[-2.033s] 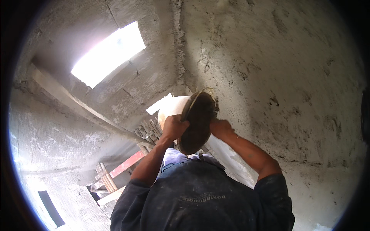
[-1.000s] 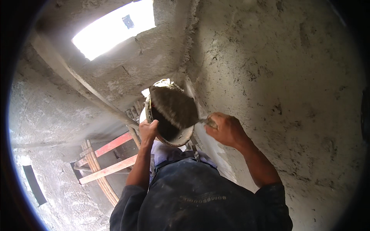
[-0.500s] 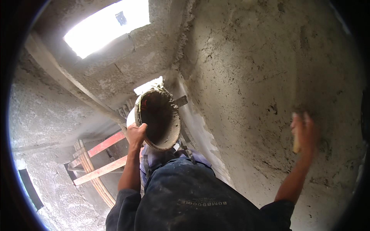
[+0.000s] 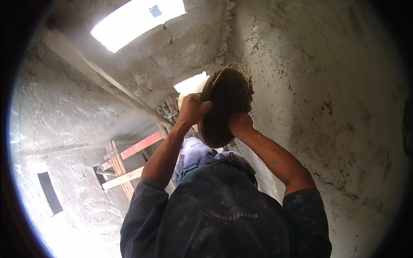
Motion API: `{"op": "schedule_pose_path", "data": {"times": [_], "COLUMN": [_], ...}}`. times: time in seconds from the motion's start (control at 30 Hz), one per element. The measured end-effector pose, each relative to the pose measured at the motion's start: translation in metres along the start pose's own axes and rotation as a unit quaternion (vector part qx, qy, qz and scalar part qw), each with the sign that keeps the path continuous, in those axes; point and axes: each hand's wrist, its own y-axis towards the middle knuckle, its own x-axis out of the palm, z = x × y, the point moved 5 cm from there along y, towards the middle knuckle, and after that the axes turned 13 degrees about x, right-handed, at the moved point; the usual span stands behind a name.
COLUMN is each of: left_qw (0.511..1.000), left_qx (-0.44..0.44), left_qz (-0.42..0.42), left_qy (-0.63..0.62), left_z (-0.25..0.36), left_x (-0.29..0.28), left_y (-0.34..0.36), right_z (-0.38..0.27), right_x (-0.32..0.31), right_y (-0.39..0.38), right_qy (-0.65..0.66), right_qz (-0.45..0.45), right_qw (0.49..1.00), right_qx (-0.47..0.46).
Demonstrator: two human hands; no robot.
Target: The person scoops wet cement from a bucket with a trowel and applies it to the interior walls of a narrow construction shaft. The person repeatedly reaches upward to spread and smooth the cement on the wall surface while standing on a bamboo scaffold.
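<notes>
My left hand [image 4: 192, 111] grips the left rim of a round, mortar-crusted bucket [image 4: 223, 96], thumb over the edge. The bucket is tilted with its dark mouth toward me, and a thin wire handle loops over its far side. Wet-looking clumps stick to its right rim. My right hand [image 4: 241, 124] reaches into the mouth, with the wrist at the lower right rim. Its fingers are hidden in the bucket, so whatever they hold does not show. To the right rises a grey plastered wall [image 4: 327, 112] with rough, pitted patches.
A long pole [image 4: 107, 88] runs slantwise on the left. Beyond my left arm stand red and pale boards [image 4: 142, 145] with bundled poles [image 4: 121, 167]. Bright openings [image 4: 137, 21] break the far wall, and a dark narrow slot [image 4: 49, 193] shows at far left.
My right hand, earlier at the right wall with a tan-coloured piece in it, has come left into the bucket. The view has shifted, and the bucket now appears farther right and higher.
</notes>
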Motion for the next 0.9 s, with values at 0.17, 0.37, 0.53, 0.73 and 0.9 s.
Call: {"op": "schedule_pose_path", "data": {"times": [0.17, 0.37, 0.53, 0.73, 0.9], "left_qw": [0.998, 0.990, 0.994, 0.979, 0.968], "left_qx": [0.056, 0.115, 0.100, 0.137, 0.079], "left_qz": [-0.001, -0.030, -0.050, 0.078, 0.164], "left_qy": [0.034, 0.075, -0.005, -0.127, -0.175], "left_z": [0.000, 0.042, 0.046, -0.032, -0.042], "left_x": [-0.008, 0.002, -0.002, -0.030, -0.030], "left_y": [0.004, 0.004, -0.005, 0.009, 0.012], "right_z": [0.042, 0.046, 0.012, 0.007, 0.033], "right_x": [-0.042, -0.047, 0.031, -0.028, -0.069], "right_y": [-0.022, -0.008, -0.026, -0.053, -0.034], "right_qy": [-0.062, -0.102, 0.186, 0.361, 0.211], "right_qz": [0.000, -0.001, -0.085, -0.069, -0.004], "right_qw": [0.998, 0.995, 0.975, 0.929, 0.971], "right_qx": [-0.027, -0.019, -0.085, 0.036, 0.116]}}
